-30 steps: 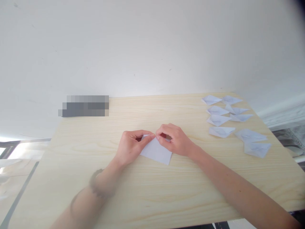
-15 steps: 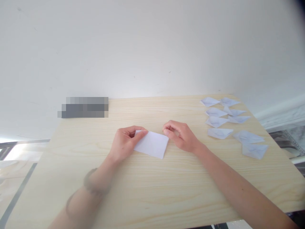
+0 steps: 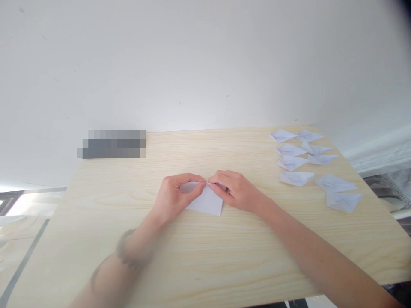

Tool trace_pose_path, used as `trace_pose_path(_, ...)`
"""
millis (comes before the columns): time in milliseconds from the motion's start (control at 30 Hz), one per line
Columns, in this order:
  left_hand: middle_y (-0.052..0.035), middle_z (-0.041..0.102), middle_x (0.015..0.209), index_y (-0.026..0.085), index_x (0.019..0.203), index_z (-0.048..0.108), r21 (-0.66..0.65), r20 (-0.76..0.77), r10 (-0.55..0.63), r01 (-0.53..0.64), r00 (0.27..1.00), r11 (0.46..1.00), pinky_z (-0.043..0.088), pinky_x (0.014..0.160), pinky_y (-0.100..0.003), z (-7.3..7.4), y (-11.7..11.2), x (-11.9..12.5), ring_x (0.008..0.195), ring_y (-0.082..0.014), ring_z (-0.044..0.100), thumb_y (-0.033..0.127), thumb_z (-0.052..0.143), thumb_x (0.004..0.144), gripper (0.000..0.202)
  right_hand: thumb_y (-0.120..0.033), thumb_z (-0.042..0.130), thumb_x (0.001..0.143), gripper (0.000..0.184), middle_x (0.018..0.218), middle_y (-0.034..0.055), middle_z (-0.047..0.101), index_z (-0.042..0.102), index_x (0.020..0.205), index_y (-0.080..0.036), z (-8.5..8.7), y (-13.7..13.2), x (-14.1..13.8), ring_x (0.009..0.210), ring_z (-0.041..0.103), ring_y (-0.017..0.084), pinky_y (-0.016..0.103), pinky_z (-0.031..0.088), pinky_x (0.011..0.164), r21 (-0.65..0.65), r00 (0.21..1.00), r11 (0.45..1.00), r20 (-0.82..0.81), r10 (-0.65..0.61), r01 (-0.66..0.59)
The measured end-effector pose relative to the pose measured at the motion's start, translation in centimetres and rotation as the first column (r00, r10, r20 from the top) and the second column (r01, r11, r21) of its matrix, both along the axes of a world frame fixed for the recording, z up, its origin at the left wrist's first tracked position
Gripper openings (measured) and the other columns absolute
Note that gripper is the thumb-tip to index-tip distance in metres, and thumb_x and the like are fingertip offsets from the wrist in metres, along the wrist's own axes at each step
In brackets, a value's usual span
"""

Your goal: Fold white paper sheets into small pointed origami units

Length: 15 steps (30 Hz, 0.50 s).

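A white sheet of paper (image 3: 207, 203), folded into a small rectangle, is between my two hands just over the middle of the table. With thumb and fingers, my left hand (image 3: 175, 194) pinches the paper's far edge near its centre. Right beside it, my right hand (image 3: 236, 190) pinches the same edge, the two sets of fingertips almost meeting. The paper's upper corners are partly hidden behind my fingers; its near edge shows. A dark bracelet is on my left wrist.
Several folded white paper boats (image 3: 295, 178) lie in loose rows on the right of the wooden table (image 3: 199, 256). At the far left corner is a blurred-out dark object (image 3: 112, 145). A white wall (image 3: 205, 64) stands behind the table's far edge.
My right hand has moved left and closed on the paper's far edge. My left fingertips have shifted slightly right along that edge to meet it.
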<state>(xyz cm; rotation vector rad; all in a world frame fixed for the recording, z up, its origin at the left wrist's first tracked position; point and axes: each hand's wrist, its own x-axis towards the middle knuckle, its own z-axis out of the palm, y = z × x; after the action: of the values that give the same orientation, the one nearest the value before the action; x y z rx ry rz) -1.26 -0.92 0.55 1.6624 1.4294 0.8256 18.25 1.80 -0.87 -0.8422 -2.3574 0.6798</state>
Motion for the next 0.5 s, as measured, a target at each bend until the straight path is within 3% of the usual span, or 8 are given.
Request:
trace_pose_path(233,-0.0004,0.07,0.075,0.018,0.078,0.069,-0.049,-0.059,0.064,-0.067,0.996,0.997,0.044,0.055,-0.02,-0.3,0.1,-0.6,0.065,-0.0142,0.061,0.036,0.06,0.076,0.02,-0.021,0.042,0.09,0.012,0.075,0.0004,0.054,0.053,0.085,-0.018,-0.1,0.4,0.5,0.067,0.048,0.01,0.022,0.037,0.063,0.027,1.0,1.0,0.017,-0.014,0.013)
trace_pose_path(500,-0.0015,0.07,0.075,0.017,0.075,0.067,-0.025,-0.124,0.017,-0.02,0.992,0.999,0.048,0.067,-0.023,0.0,0.7,-1.8,0.069,-0.015,0.063,0.033,0.057,0.076,0.019,-0.022,0.042,0.089,0.013,0.077,0.0003,0.056,0.053,0.083,-0.019,0.1,1.0,1.7,0.067,0.05,0.01,0.022,0.037,0.063,-0.041,0.999,0.998,0.013,-0.042,0.043)
